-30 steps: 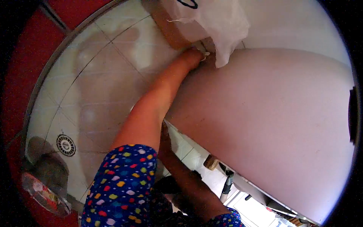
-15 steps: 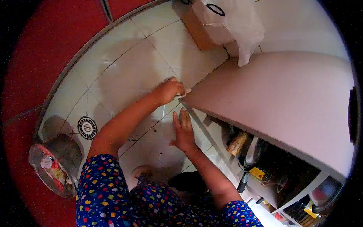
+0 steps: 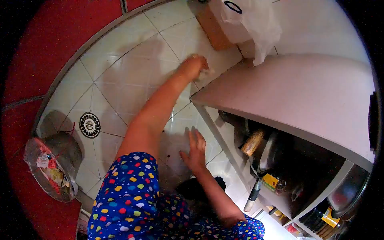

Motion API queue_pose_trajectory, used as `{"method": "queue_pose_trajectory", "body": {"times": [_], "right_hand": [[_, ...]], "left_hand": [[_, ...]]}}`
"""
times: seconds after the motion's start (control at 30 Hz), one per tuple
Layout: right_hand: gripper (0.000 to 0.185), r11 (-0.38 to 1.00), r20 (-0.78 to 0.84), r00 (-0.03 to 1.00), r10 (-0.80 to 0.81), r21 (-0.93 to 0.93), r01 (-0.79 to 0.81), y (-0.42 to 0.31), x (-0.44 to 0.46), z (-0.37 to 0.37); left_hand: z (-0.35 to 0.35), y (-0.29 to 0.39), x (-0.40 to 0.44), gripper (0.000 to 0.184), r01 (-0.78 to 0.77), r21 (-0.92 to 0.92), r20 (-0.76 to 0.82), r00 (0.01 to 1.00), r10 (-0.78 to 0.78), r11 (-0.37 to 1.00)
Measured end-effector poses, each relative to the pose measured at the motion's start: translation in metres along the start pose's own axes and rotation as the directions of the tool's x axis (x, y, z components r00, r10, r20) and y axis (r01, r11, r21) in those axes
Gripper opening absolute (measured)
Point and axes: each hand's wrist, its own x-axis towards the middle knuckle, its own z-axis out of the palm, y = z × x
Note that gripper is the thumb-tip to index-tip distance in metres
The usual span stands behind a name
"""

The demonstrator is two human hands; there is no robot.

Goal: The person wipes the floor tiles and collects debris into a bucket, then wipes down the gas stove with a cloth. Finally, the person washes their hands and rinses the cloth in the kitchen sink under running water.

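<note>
Left hand (image 3: 193,67) curled round a pale cloth (image 3: 206,73), blurred, near shelf unit (image 3: 288,96); contact with floor tiles (image 3: 132,76) unclear. Right hand (image 3: 195,155): fingers spread, empty. Step looks like cloth handling; a floor pass would call for clearing the unit's edge.

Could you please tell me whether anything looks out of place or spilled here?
Two small dark specks stand out on the pale, glossy floor tiles, just left of the right hand. They look odd against the light surface, though what they are is unclear. Nothing else clearly looks spilled or damaged.
</note>
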Motion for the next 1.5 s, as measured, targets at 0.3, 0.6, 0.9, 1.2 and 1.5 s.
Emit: {"method": "queue_pose_trajectory", "body": {"times": [0.3,0.6,0.9,1.2,1.5], "right_hand": [[0.075,0.996,-0.016,1.000,0.009,0.088,-0.008,0.005,0.004,0.001],[0.072,0.980,-0.130,0.990,0.053,0.200,-0.026,0.014,-0.024,0.020],[0.057,0.928,-0.224,0.954,0.201,0.355,-0.112,0.040,-0.040,0.017],[0.048,0.890,-0.232,0.922,0.310,0.413,-0.195,0.048,-0.044,-0.005],[0.040,0.439,-0.203,0.836,0.509,0.897,-0.050,0.040,-0.049,-0.038]], "left_hand": [[-0.032,0.048,-0.114,0.012,-0.095,0.094,0.240,0.968,0.070,0.991],[-0.016,0.080,-0.174,0.017,0.230,-0.040,-0.101,0.967,-0.233,0.972],[0.019,0.123,-0.138,0.006,0.416,0.253,-0.246,0.901,-0.358,0.873],[0.079,0.168,-0.173,0.010,0.094,0.287,0.166,0.975,-0.147,0.953],[-0.008,0.196,-0.131,0.032,-0.063,0.373,-0.235,0.959,0.160,0.926]]}}
